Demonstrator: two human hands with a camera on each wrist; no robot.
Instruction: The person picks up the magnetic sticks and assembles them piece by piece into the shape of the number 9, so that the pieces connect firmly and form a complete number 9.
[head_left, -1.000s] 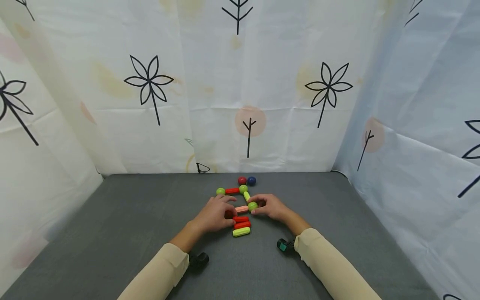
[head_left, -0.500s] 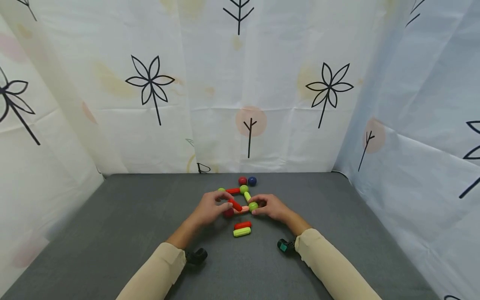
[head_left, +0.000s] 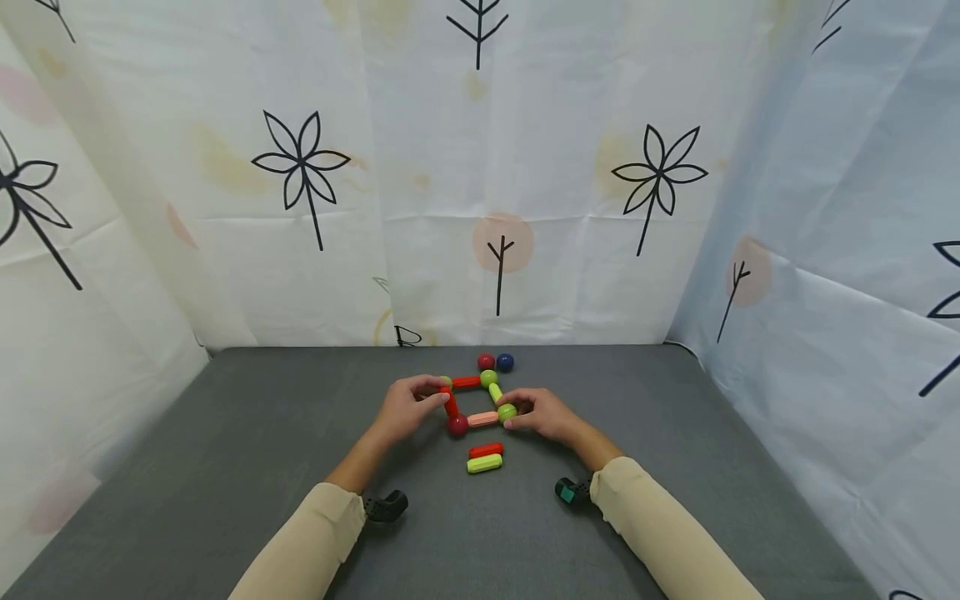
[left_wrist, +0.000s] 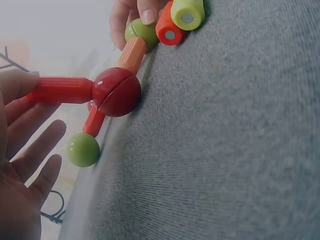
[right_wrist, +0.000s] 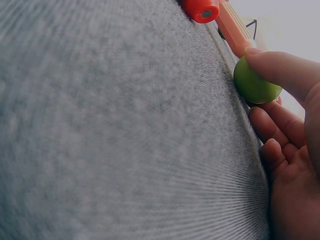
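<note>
My left hand (head_left: 405, 407) pinches a red magnetic rod (left_wrist: 62, 90) between thumb and fingers. One end of this rod meets a dark red ball (left_wrist: 117, 92); its other end is hidden by the fingers, close to a green ball (left_wrist: 83, 149) at the far left corner. From the dark red ball a salmon rod (head_left: 483, 419) runs to a green ball (right_wrist: 255, 82), gripped by the thumb and fingers of my right hand (head_left: 542, 414). A yellow-green rod (head_left: 495, 392), another green ball (head_left: 489, 378) and a red rod (head_left: 467, 382) form the back of the four-sided frame.
In front of the frame, a loose red rod (head_left: 486, 450) and a yellow-green rod (head_left: 484, 463) lie side by side. Behind it sit a dark red ball (head_left: 486, 362) and a blue ball (head_left: 506, 362). Printed cloth walls (head_left: 427, 167) enclose the grey table (head_left: 262, 433).
My left hand has picked up a red rod from the loose ones, carried it up and left, and turned it along the frame's left side. The right hand stays on the green ball.
</note>
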